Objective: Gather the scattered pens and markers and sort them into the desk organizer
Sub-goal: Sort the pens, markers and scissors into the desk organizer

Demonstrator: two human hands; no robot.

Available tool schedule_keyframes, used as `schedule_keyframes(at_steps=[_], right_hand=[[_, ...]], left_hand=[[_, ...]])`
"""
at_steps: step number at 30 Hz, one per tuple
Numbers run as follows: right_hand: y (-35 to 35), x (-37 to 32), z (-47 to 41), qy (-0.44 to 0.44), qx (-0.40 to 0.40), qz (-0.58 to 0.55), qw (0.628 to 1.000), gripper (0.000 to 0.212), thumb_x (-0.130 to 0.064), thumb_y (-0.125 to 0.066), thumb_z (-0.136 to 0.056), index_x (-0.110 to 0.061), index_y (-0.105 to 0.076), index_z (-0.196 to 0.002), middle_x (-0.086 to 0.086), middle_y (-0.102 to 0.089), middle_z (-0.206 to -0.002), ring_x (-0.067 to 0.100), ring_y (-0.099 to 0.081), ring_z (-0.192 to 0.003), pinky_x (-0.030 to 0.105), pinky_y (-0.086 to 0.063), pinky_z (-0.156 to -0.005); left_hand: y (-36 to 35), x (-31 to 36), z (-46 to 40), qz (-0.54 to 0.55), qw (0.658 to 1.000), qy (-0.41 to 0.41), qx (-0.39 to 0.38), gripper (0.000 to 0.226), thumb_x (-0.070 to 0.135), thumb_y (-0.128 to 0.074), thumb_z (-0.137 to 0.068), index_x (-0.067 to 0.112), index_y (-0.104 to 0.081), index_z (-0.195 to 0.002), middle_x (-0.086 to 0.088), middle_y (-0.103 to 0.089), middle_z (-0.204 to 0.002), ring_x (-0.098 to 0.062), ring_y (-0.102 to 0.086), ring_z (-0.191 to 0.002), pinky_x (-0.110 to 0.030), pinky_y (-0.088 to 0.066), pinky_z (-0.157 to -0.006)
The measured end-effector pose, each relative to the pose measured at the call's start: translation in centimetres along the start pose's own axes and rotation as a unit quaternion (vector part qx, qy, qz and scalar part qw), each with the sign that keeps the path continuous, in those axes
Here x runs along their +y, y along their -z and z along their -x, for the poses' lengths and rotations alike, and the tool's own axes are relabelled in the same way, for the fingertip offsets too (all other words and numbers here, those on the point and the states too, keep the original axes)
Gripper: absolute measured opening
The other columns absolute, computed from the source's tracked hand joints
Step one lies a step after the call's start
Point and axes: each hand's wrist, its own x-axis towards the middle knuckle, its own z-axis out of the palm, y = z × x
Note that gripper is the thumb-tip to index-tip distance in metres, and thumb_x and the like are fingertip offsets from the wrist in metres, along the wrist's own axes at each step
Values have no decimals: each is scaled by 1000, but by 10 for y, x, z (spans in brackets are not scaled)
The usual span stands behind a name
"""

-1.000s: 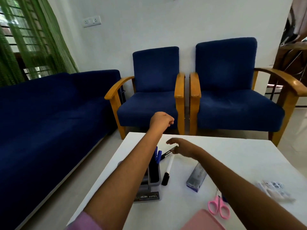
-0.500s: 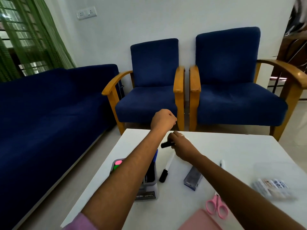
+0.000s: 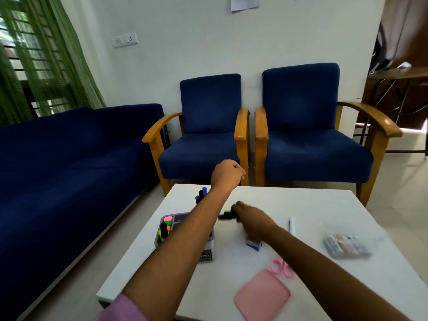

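Your right hand (image 3: 249,216) hangs low over the white worktop (image 3: 324,205), just right of the desk organizer (image 3: 206,253), and its fingers are curled around a dark marker (image 3: 225,216) whose end pokes out toward the organizer. Motion blur smears both, so you cannot tell how much of the marker is wrapped in the grip.

Your left hand (image 3: 228,173) is balled into a loose fist above the worktop's far edge, beyond the organizer, with nothing visible inside it. That forearm runs straight across the organizer and hides its middle.

The organizer is grey, with a dark label on its near face. Blue and black pens (image 3: 201,194) stand upright out of its far part. On its left side, pink, orange and yellow highlighters (image 3: 167,224) sit in a compartment alongside a black marker.

To the right of the organizer, past your right wrist, a white pen (image 3: 292,225) lies flat on the worktop. A small blue box (image 3: 254,243) peeks out beneath your right forearm. Nearer you than the organizer and to its right lie pink scissors (image 3: 281,268) and a pink case (image 3: 262,295). Well to the right of the organizer sits a blurred clear packet (image 3: 345,245).
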Motion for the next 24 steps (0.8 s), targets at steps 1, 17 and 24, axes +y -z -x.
schedule_keyframes(at_steps=[1,17,24], right_hand=[[9,4,5,-50,50,-39,997,28,-7,-55,-90,-14,-49,-116,5,-57,-111,22,-61,-94,36,-52,-80],[92,59,65,-332,275,-401,809,22,-12,-61,-84,-11,-49,-103,14,-57,-94,23,-54,-76,37,-50,-69],[100,62,76,-290,206,-414,838,34,-10,-63,-86,-4,-55,-118,12,-60,-98,22,-56,-79,31,-47,-69]], left_hand=[[-3,1,4,0,1000,-3,3,20,13,-51,-92,16,-65,-77,-7,-71,-91,-23,-67,-87,-38,-56,-80],[-163,-9,80,-329,929,-64,-155,50,46,-59,-88,7,-55,-121,-12,-59,-126,-27,-53,-118,-35,-40,-99],[-141,-6,67,-227,968,-72,-80,36,32,-60,-89,10,-62,-118,-10,-63,-120,-25,-55,-112,-34,-46,-95]])
